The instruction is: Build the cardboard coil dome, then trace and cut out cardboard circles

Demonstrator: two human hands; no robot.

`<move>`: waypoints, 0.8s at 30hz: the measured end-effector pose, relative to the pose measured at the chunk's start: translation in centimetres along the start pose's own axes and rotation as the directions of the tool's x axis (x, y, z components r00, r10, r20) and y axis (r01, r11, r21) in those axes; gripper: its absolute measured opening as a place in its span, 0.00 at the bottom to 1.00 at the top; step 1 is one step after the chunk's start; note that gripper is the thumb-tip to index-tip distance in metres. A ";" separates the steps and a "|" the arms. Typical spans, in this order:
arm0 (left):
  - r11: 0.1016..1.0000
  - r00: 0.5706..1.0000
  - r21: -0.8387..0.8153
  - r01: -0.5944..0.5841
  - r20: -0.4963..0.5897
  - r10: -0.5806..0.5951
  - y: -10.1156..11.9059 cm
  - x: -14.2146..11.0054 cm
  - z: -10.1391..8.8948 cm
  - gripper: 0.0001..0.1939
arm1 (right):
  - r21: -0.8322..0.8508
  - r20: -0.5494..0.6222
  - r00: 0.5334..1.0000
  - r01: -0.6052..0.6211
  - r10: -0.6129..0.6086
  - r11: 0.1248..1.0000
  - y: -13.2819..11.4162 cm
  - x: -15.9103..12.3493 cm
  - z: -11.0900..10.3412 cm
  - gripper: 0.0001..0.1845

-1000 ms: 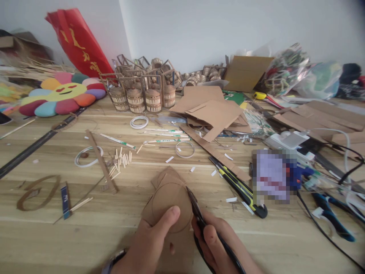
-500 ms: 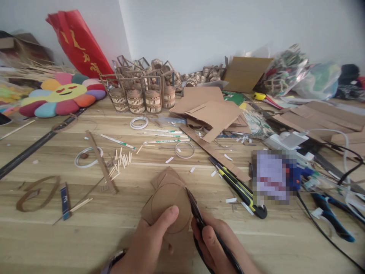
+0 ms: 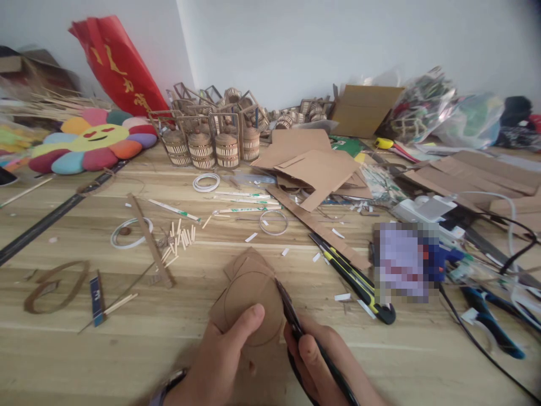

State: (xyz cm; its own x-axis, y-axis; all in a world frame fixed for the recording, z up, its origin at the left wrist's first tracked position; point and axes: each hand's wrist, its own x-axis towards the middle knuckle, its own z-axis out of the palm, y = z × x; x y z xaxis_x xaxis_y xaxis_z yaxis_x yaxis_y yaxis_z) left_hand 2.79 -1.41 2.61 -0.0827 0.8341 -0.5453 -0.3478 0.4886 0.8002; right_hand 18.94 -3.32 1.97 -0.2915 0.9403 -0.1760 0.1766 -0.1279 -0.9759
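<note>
My left hand [image 3: 220,361] grips a brown cardboard piece [image 3: 247,290] with a circle drawn on it, thumb pressed on its near part. My right hand [image 3: 325,366] is closed around black scissors [image 3: 289,310], whose blades lie along the right edge of the drawn circle. Both hands are at the bottom centre, just above the wooden table [image 3: 127,349]. A watch shows on my left wrist.
A yellow-and-black utility knife [image 3: 353,279] lies right of the cardboard. Short wooden sticks [image 3: 180,237], tape rings [image 3: 127,232] and a wood strip lie to the left. Woven miniature baskets [image 3: 215,144], cardboard sheets [image 3: 313,163], cables and blue pliers [image 3: 492,321] crowd the back and right.
</note>
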 end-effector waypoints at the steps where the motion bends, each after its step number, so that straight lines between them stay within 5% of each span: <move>1: 1.000 1.000 -0.004 -0.017 0.006 0.017 0.1 0.0 0.0 0.29 | -0.005 0.012 1.000 -0.003 0.003 1.000 0.1 0.0 0.0 0.34; 4: 0.998 0.998 -0.042 -0.053 0.026 0.054 0.0 0.1 -0.1 0.29 | -0.004 0.035 0.999 -0.012 0.013 1.000 0.3 0.0 -0.1 0.35; 12: 0.996 0.997 -0.055 0.067 -0.021 -0.068 -0.6 0.7 -0.6 0.23 | -0.024 0.039 0.999 -0.021 0.022 0.999 0.2 -0.1 -0.1 0.34; 16: 0.993 0.999 -0.104 0.051 0.023 -0.049 -0.8 1.0 -0.7 0.28 | -0.067 0.053 0.998 0.032 -0.029 0.997 0.4 0.3 -0.4 0.34; 24: 0.986 0.997 0.150 -0.078 0.017 0.077 -0.4 1.3 -1.5 0.18 | -0.066 0.082 0.997 0.002 0.003 0.998 -0.5 0.3 -1.0 0.37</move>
State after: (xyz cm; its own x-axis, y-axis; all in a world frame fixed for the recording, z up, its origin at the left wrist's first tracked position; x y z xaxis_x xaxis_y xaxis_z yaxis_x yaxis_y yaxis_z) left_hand 1.42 -0.89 1.26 -0.0931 0.8734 -0.4780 -0.1959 0.4546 0.8689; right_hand 19.74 -2.62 2.48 -0.3666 0.9109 -0.1892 0.2377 -0.1048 -0.9657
